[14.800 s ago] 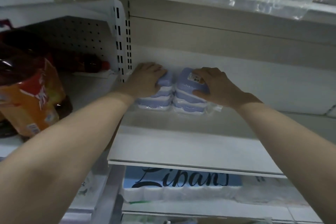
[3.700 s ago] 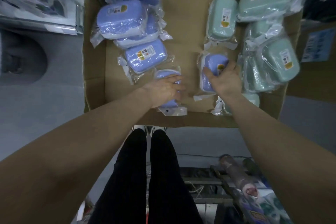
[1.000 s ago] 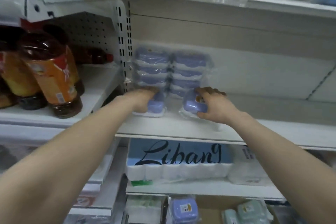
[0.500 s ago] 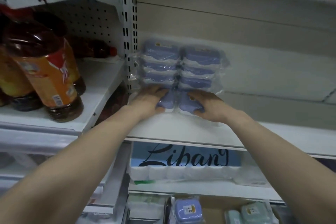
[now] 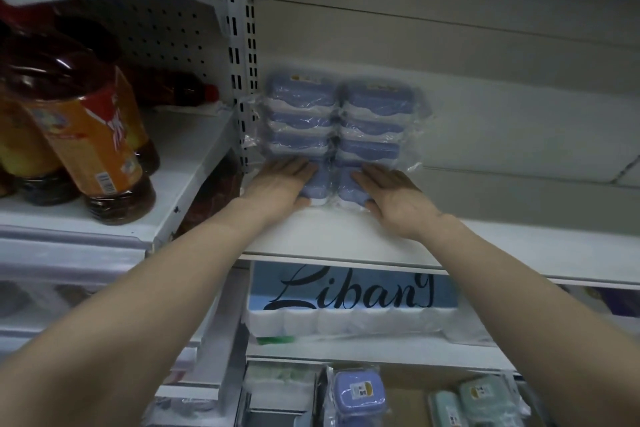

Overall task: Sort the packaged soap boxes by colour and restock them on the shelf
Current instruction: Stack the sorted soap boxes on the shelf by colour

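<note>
Gone from carrying to pushing: a second ago held one blue box in each curled hand near the front edge of the shelf [image 5: 346, 239]; now slid both back and flattened out. Pressing the left hand [image 5: 277, 184], fingers straight and together, on the left front soap box [image 5: 318, 184]; pressing the right hand [image 5: 394, 198] the same way on the right front soap box [image 5: 348, 189]. Gripping nothing with either, only leaning open palms and fingers on the wrappers.

Parked the pair side by side, touching, tight against the foot of the left stack [image 5: 298, 118] and right stack [image 5: 377, 121], near the shelf's back left corner. Compared with fifteen seconds ago, grown both stacks taller and started a second row in front. Means, most likely, blue stays with blue and this delivery is nearly done; time to release and go back for more.

Lying flat, lids up. Stacked ones showing a broad side to the front, so long axis along the shelf's back edge. Front two showing a narrower face, so probably long axis front to back, though half hidden under the hands.

Left to fetch from the carton [image 5: 405, 406] below: a spare blue box [image 5: 358, 392] and green soap boxes [image 5: 483, 399], not yet shelved
</note>
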`<state>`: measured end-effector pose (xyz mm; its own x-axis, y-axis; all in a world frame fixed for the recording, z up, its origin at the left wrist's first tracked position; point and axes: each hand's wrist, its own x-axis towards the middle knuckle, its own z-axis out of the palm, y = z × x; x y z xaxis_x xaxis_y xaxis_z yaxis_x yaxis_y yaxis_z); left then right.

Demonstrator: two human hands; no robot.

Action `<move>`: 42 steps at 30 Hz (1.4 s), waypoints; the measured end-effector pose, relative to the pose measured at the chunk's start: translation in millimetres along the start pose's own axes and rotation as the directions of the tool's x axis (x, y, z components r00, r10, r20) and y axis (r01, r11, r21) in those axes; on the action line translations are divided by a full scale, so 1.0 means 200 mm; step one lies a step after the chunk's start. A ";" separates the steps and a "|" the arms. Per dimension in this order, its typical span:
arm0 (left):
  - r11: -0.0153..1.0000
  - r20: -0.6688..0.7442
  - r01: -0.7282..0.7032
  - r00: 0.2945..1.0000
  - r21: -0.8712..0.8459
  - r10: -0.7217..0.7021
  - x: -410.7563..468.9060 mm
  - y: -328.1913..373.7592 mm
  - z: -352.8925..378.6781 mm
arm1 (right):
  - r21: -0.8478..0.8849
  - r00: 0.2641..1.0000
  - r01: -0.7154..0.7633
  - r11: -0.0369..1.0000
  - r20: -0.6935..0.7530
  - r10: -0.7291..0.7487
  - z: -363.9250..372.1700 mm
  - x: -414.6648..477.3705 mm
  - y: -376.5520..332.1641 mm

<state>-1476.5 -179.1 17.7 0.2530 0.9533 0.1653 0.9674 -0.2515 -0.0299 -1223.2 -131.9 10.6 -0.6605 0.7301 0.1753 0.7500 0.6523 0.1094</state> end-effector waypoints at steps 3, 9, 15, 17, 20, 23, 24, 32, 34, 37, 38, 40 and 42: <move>1.000 -0.042 0.010 0.999 0.008 -0.010 -0.04 0.06 -0.04 | -0.008 1.000 0.004 1.000 -0.024 -0.004 -0.03 -0.04 0.01; 0.997 -0.155 0.081 0.985 0.020 -0.077 -0.18 0.26 -0.09 | -0.013 0.992 0.048 0.999 -0.116 -0.049 -0.11 -0.23 0.05; 0.997 -0.229 0.071 0.970 -0.031 -0.076 -0.39 0.57 -0.10 | -0.075 0.986 0.063 0.995 -0.148 -0.073 -0.13 -0.57 0.11; 0.997 -0.264 0.070 0.961 -0.031 -0.076 -0.48 0.69 -0.08 | -0.075 0.980 0.089 0.993 -0.173 -0.100 -0.13 -0.71 0.12; 0.995 -0.305 0.081 0.948 -0.062 -0.097 -0.60 0.86 0.00 | -0.061 0.966 0.125 0.990 -0.218 -0.136 -0.08 -0.93 0.14; 0.982 -0.294 0.138 0.940 -0.130 -0.171 -0.75 1.03 0.15 | -0.013 0.966 0.161 0.987 -0.205 -0.160 0.03 -1.14 0.14; 0.975 -0.274 0.157 0.941 -0.160 -0.197 -0.80 1.08 0.22 | -0.002 0.968 0.172 0.985 -0.186 -0.169 0.10 -1.21 0.13; 0.889 0.046 0.331 0.941 -0.317 -0.334 -1.31 1.38 0.92 | 0.156 0.981 0.175 0.972 0.058 -0.186 0.76 -1.71 -0.04; 0.862 0.158 0.369 0.929 -0.347 -0.334 -1.43 1.42 1.10 | 0.171 0.973 0.153 0.973 0.144 -0.179 0.92 -1.78 -0.09; 0.823 0.277 0.422 0.901 -0.380 -0.334 -1.56 1.45 1.30 | 0.177 0.939 0.104 0.979 0.305 -0.155 1.14 -1.81 -0.15; 0.814 0.309 0.432 0.893 -0.389 -0.326 -1.59 1.46 1.36 | 0.185 0.927 0.081 0.979 0.347 -0.142 1.21 -1.80 -0.16; 0.809 0.371 0.443 0.878 -0.387 -0.304 -1.62 1.46 1.47 | 0.224 0.904 0.030 0.974 0.409 -0.122 1.34 -1.75 -0.19; 0.819 0.401 0.427 0.876 -0.383 -0.269 -1.62 1.45 1.58 | 0.245 0.887 -0.023 0.969 0.451 -0.093 1.47 -1.66 -0.21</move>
<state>-1273.2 -508.7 -356.5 -0.0330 0.9697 -0.2421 0.8953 0.1363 0.4240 -1045.1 -341.6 -339.8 -0.6718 0.6789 -0.2963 0.7335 0.6656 -0.1378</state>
